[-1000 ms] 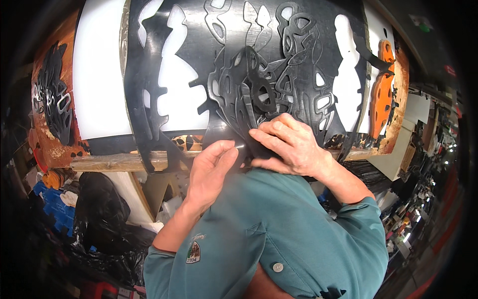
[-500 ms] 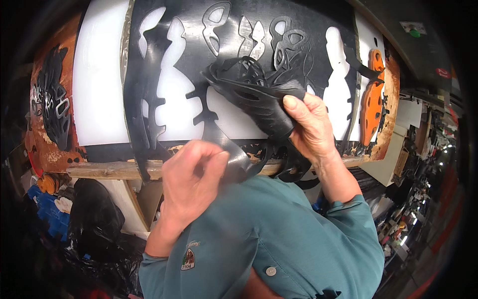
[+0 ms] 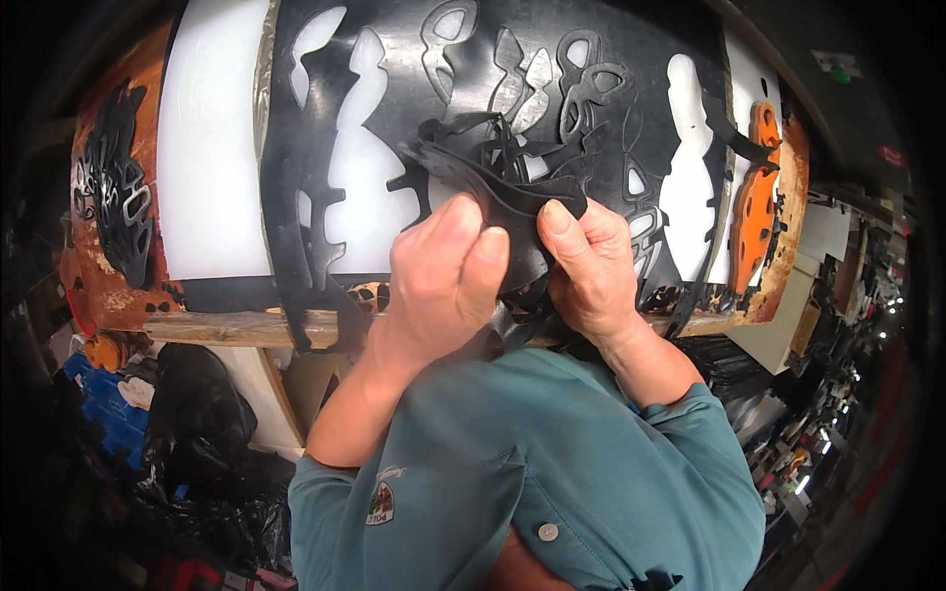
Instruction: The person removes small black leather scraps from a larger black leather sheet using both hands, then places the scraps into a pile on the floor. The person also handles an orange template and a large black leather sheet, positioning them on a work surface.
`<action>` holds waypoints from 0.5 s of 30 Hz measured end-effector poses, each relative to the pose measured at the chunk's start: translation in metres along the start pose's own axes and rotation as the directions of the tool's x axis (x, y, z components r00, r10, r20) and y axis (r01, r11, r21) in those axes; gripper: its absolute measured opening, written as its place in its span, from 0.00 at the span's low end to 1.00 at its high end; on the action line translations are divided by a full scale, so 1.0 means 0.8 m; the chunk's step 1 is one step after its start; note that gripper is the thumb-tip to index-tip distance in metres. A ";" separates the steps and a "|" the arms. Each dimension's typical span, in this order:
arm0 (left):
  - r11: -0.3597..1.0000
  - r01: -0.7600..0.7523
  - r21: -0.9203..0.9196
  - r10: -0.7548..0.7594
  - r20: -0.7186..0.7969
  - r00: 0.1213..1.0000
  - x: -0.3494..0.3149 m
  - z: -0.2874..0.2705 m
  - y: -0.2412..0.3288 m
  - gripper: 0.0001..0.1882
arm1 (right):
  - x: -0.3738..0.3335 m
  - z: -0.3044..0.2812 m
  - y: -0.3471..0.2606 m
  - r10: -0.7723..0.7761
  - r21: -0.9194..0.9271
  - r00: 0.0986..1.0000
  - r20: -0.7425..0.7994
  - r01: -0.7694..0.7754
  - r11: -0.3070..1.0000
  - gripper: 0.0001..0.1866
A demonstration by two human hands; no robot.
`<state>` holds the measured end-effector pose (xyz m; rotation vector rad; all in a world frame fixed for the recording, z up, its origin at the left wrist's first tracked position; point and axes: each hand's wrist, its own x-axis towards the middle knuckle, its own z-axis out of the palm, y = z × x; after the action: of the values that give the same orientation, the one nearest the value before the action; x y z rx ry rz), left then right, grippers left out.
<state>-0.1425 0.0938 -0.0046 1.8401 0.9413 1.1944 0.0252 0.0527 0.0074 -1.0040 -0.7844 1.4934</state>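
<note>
Above the front edge of the bench I hold up a curved bundle of black cut-out sheet pieces (image 3: 517,197), like thin leather or rubber, with holes and narrow strips in it. My left hand (image 3: 448,261) is closed on its near left side, thumb pressed against the curled fingers. On the right edge, my right hand (image 3: 591,256) pinches the bundle between thumb and fingers. Behind and below lies a large black sheet (image 3: 394,59) full of cut-out shapes, with white board showing through the gaps. The bundle hides part of that sheet.
An orange perforated cutting die (image 3: 756,227) lies at the right. Black cut pieces (image 3: 118,187) are piled on the worn brown left end. The bench's wooden front edge (image 3: 227,330) runs before me; a black plastic bag (image 3: 202,404) and blue item (image 3: 108,414) sit below left.
My left hand has come up and right from near the bench edge to grip the bundle. The right hand, still holding, has shifted slightly left, and the bundle now spreads between both hands.
</note>
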 end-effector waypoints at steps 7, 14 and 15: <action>0.925 0.336 -0.180 -0.350 -0.053 0.935 -0.015 -0.001 0.004 0.16 | 0.009 0.012 -0.007 0.137 0.121 0.985 -0.105 -0.124 0.985 0.12; 0.643 0.465 -0.609 -0.572 0.022 0.820 -0.029 -0.018 0.009 0.16 | 0.008 -0.021 0.004 0.069 0.149 0.962 -0.265 -0.030 0.988 0.11; 0.669 0.550 -0.500 -0.639 -0.011 0.769 -0.033 -0.023 0.008 0.16 | 0.014 -0.034 0.002 -0.153 -0.469 0.944 -0.294 -0.004 0.883 0.10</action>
<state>-0.1664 0.0716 -0.0040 0.9157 1.1224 1.0494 0.0493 0.0624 -0.0071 -1.5171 -0.9502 1.0467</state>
